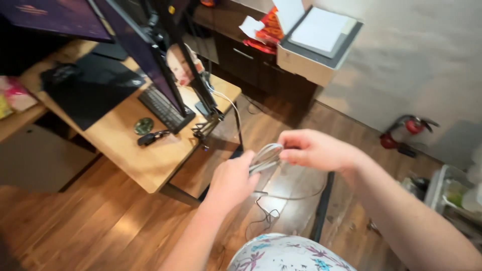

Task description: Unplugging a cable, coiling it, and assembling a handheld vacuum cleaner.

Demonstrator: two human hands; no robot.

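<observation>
Your left hand (232, 181) and right hand (312, 149) pinch the grey cable coil (266, 156), frame centre | risk: trailing loops (263, 217) snag and the coil slips.

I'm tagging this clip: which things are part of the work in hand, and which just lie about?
In hand:
left hand
right hand
grey cable bundle

Lying about:
keyboard
black mat
keys
round coaster
white box

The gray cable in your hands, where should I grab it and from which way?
Grab the gray cable at the looped bundle between the left hand and right hand, coming from above. There the strands lie gathered together; below them a loose tail dangles toward the wooden floor and would slip.
</observation>
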